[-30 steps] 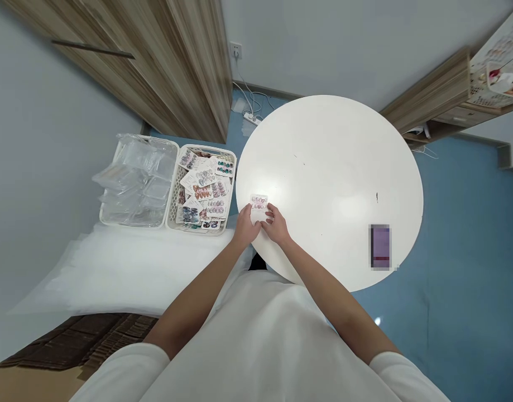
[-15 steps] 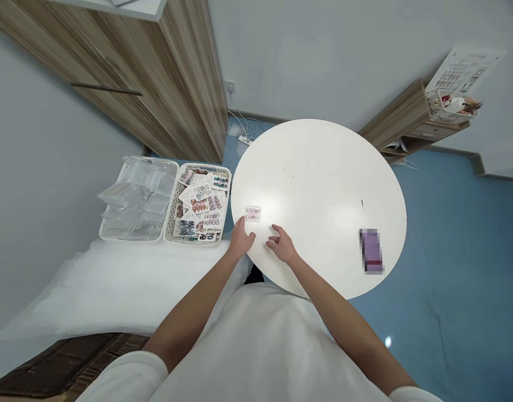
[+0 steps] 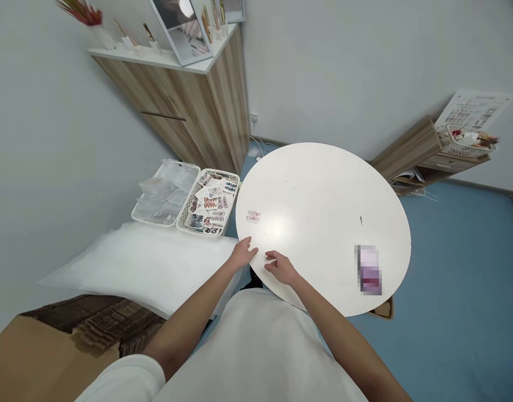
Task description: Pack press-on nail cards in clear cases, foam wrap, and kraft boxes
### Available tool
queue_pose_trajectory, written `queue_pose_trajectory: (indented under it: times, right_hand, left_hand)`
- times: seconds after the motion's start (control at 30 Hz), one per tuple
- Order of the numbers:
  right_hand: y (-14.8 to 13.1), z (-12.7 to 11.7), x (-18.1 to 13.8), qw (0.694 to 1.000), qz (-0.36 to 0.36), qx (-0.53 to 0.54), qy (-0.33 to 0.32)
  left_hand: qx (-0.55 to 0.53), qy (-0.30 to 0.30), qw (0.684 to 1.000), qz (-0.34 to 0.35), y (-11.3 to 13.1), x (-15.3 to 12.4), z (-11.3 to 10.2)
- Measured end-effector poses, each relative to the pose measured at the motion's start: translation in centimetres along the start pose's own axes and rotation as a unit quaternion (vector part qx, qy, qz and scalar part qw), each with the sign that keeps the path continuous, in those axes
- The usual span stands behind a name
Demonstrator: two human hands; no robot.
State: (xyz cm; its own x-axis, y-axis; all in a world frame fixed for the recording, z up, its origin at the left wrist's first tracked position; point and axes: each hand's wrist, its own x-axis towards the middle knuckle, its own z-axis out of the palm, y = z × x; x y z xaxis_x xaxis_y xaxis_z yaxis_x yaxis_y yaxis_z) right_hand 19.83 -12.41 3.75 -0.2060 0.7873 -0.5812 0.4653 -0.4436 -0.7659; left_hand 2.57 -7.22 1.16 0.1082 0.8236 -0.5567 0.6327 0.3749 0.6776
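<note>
A small card of pink press-on nails [image 3: 253,216], set in two rows, lies flat near the left edge of the round white table [image 3: 323,190]. Closer to my body, my left hand [image 3: 241,253] hovers at the table's rim, apart from the card, thumb and fingers spread with nothing between them. To its right, my right hand [image 3: 280,268] is over the tabletop. Its fingers are loosely bent, the thumb stands apart, and it holds nothing.
Left of the table, a white basket [image 3: 236,219] holds many nail cards, and beside it a second basket [image 3: 135,214] holds clear plastic pouches. White wrapping [image 3: 156,251] and a cardboard box [image 3: 47,346] lie nearer. A blurred purple object [image 3: 368,273] rests at the table's right.
My left hand has come away from the nail card, toward my body. The card stays on the table. My right hand remains beside the left, and the view has tilted upward.
</note>
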Motion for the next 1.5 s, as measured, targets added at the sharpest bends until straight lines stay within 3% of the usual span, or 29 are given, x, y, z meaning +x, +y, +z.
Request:
queue_pose_trajectory:
  times: [0.17,0.43,0.63,0.9,1.13,1.5]
  right_hand:
    - [1.4,-1.1,-1.9,0.999,-0.045,-0.004,-0.017]
    - [2.5,-0.7,-3.8,0.992,-0.096,-0.032,-0.073]
    - [0.9,0.2,-4.0,0.982,-0.132,-0.062,-0.123]
    - [-1.8,2.1,-2.1,0.971,-0.163,-0.098,-0.144]
    - [-6.1,4.5,0.9,0.952,-0.209,-0.169,-0.143]
    - [-15.9,11.6,10.6,0.930,-0.251,-0.231,-0.141]
  left_hand:
    - [-0.026,-0.026,0.999,-0.025,0.2,-4.4,1.4]
    - [-0.015,-0.036,0.999,-0.001,-0.6,-10.7,2.6]
    - [-0.080,0.021,0.996,-0.032,-1.7,-13.5,2.3]
    - [-0.079,0.103,0.991,-0.030,-3.5,-14.4,0.5]
    - [-0.094,0.132,0.987,-0.021,-5.8,-13.4,-4.1]
    - [-0.034,0.237,0.971,0.008,-9.9,-7.7,-15.8]
